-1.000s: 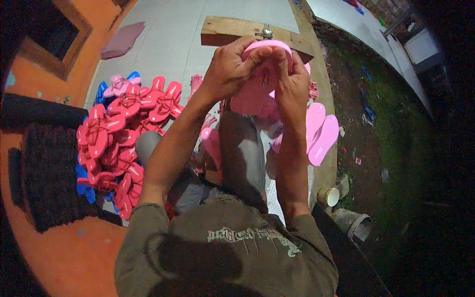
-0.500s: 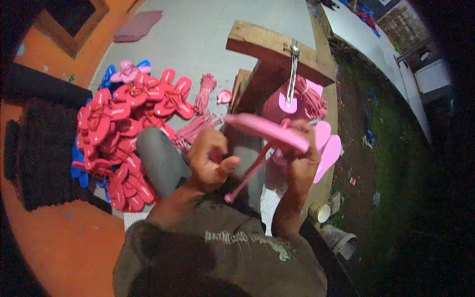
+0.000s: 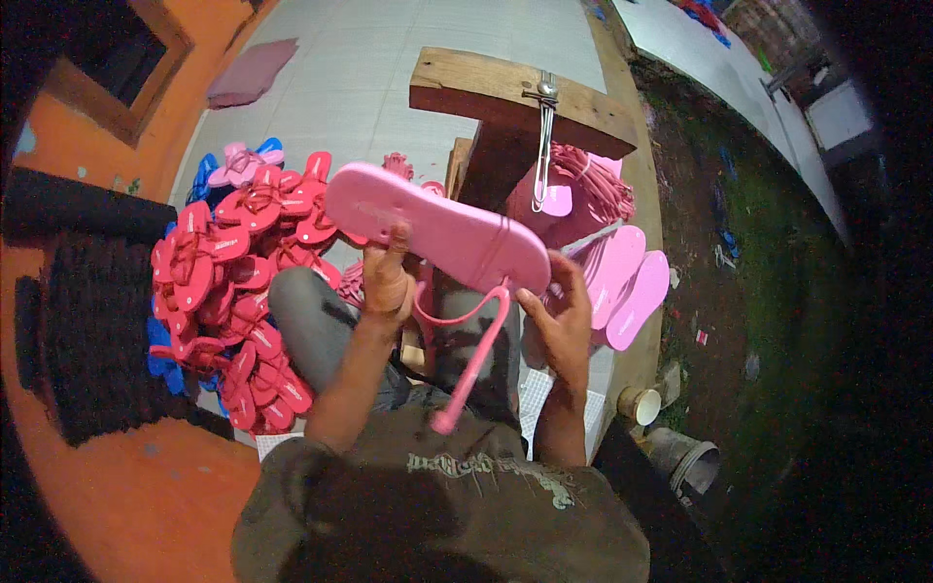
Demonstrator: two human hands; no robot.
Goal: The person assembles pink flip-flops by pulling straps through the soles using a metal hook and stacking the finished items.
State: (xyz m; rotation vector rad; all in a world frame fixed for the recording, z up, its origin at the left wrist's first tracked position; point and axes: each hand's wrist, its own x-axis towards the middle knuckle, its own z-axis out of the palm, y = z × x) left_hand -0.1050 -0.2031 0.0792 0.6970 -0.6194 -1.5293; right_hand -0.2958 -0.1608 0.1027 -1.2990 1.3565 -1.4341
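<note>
Nearest, across the bottom, is the person's dark shirt (image 3: 437, 515). Just above it hangs the free arm of a pink strap (image 3: 476, 364), its knobbed end pointing down toward the shirt. The strap's root meets the pink sole (image 3: 437, 225) close to that sole's right end, and its other arm curves leftward below the sole's near edge.

The left hand (image 3: 389, 282) is closed on the near edge of the sole, left of its middle, with a digit laid over the upper face. The sole lies tilted above and beyond this hand, sloping down from upper left to lower right. At the lower right end the right hand (image 3: 564, 316) has thumb and forefinger spread about the rim, just beside the strap's root; whether it grips there I cannot tell.

Farther on, a heap of red sandals (image 3: 233, 272) spreads at the left, beyond the knee, and pale pink soles (image 3: 632, 291) lie at the right, beyond the right hand. Past the held sole rises a wooden stand with a crossbeam (image 3: 515, 92); a long metal tool (image 3: 544, 146) hangs from it, beside a bundle of straps (image 3: 595, 185). Farthest, a mauve cloth (image 3: 253, 73) rests on the tiled floor (image 3: 389, 68).
</note>
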